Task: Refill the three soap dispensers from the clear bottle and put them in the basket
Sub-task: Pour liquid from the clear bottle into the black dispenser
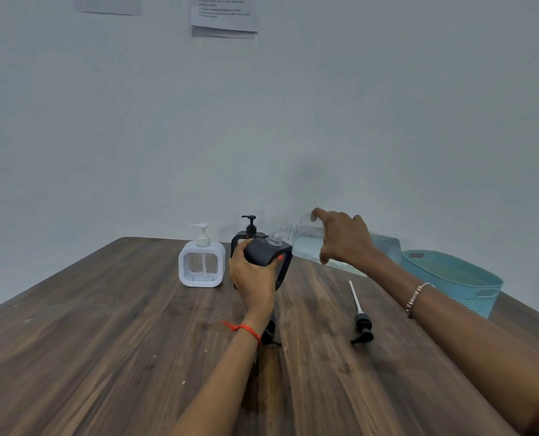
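My left hand (251, 276) grips a black soap dispenser (269, 256) with its pump off, tilted to the right, its clear threaded neck bare. My right hand (343, 236) holds the clear bottle (305, 239) tipped on its side, its ribbed mouth pointing left at the dispenser's neck; liquid lies in the bottle. A white dispenser (202, 262) with its pump on stands to the left. Behind my left hand stands a second black dispenser (250, 229) with its pump on. The teal basket (469, 278) sits at the right.
A black pump with a long white tube (361, 319) lies loose on the wooden table (104, 341) in front of the basket. Another dark cap-like piece (269, 335) lies partly hidden under my left wrist. A pale wall with paper notices stands behind the table.
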The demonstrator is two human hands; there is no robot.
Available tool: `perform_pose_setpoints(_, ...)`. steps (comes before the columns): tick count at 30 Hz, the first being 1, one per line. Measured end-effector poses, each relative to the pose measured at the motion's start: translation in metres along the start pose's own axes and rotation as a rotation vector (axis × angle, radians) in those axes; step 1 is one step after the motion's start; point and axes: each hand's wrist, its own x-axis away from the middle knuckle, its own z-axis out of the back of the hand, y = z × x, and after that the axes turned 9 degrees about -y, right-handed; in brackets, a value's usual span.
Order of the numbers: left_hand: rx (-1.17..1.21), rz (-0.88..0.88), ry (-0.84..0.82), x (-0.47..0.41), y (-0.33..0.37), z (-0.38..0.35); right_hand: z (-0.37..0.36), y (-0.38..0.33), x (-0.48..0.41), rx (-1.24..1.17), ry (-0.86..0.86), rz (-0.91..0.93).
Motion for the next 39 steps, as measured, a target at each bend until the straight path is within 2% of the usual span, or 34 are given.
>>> perform_pose_setpoints(39, 0.117, 0.023, -0.026, -0.001, 0.01, 0.012, 0.01, -0.01, -0.002, 0.006, -0.035, 0.033)
